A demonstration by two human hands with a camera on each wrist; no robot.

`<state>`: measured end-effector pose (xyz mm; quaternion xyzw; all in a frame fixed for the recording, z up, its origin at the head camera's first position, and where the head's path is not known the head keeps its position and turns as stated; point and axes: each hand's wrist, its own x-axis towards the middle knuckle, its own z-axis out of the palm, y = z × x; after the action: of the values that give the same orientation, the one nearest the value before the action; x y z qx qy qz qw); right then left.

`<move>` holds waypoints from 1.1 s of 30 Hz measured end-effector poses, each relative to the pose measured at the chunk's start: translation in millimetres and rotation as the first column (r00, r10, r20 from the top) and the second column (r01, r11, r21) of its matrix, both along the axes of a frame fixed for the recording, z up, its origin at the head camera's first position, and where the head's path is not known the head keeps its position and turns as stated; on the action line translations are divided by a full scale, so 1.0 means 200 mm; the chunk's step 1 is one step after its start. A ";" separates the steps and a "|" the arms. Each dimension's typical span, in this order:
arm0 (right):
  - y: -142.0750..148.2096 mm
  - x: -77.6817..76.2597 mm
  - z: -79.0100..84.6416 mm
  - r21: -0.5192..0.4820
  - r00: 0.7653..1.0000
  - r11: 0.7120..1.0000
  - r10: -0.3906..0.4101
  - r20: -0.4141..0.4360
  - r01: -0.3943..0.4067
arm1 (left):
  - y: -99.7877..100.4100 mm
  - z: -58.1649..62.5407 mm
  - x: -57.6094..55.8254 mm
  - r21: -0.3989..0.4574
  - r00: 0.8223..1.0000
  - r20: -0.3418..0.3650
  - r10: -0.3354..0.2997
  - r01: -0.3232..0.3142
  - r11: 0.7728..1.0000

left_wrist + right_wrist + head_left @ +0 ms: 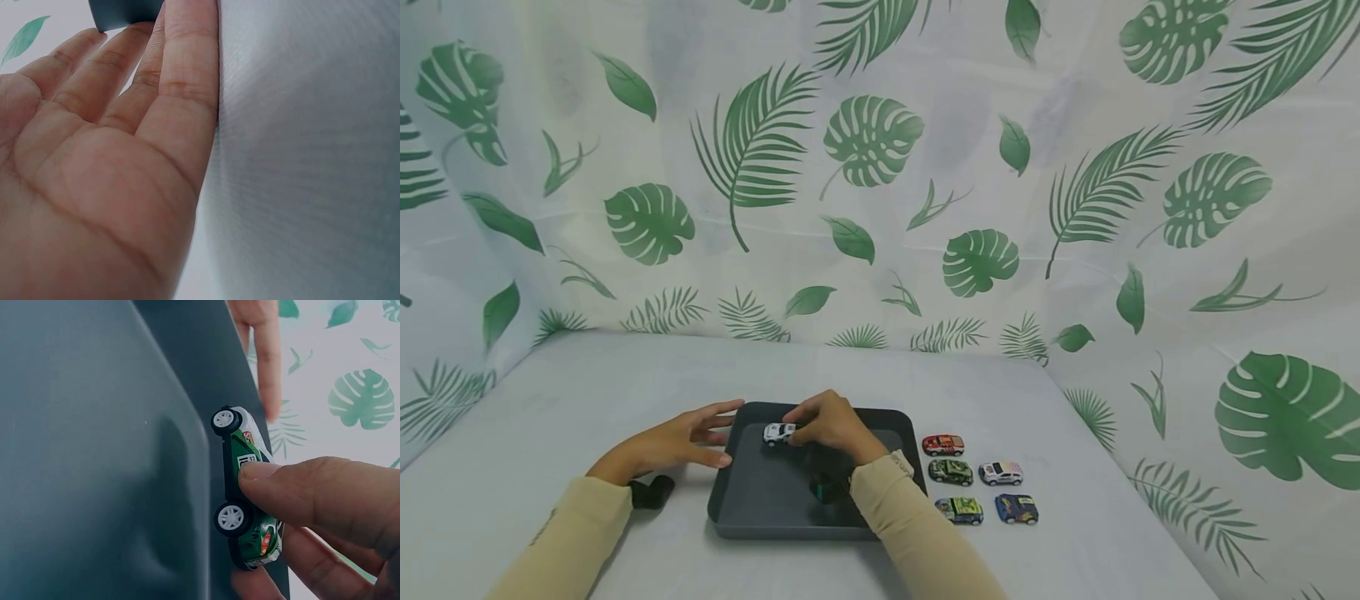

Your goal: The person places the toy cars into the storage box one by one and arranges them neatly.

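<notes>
My right hand (pixel 835 425) pinches a white and green toy car (pixel 777 433) between thumb and fingers, over the far left part of a dark grey tray (pixel 767 500). In the right wrist view the toy car (pixel 253 545) shows white wheels, with its wheel side close over the tray's surface. The left hand (pixel 670 442) is at the tray's left rim, fingers extended and thumb apart, fingertips right at the edge. Up close in the left wrist view, the left palm (pixel 112 181) shows with straight fingers beside the white tabletop.
Right of the tray stand several toy cars: a red one (pixel 943 444), a camouflage green one (pixel 951 472), a white one (pixel 1001 473), a yellow-green one (pixel 960 510) and a blue one (pixel 1017 508). A leaf-patterned cloth (pixel 880 275) hangs behind the white table (pixel 625 367).
</notes>
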<state>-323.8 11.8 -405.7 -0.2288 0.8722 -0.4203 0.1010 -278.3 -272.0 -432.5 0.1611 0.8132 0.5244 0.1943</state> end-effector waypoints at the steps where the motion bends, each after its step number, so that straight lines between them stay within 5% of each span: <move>1: -0.01 0.00 0.00 0.005 1.000 1.000 -0.004 -0.002 0.004 | 0.00 0.00 0.00 -0.001 1.000 -0.001 -0.001 0.001 1.000; 33: -0.16 0.01 -0.03 0.122 0.999 0.991 -0.044 -0.031 0.048 | 0.00 0.00 0.00 0.030 1.000 0.019 -0.004 0.003 1.000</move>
<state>-320.9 -19.3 -412.2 -0.2079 0.9028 -0.3649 0.0928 -278.3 -271.7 -431.6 0.1604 0.8030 0.5377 0.2007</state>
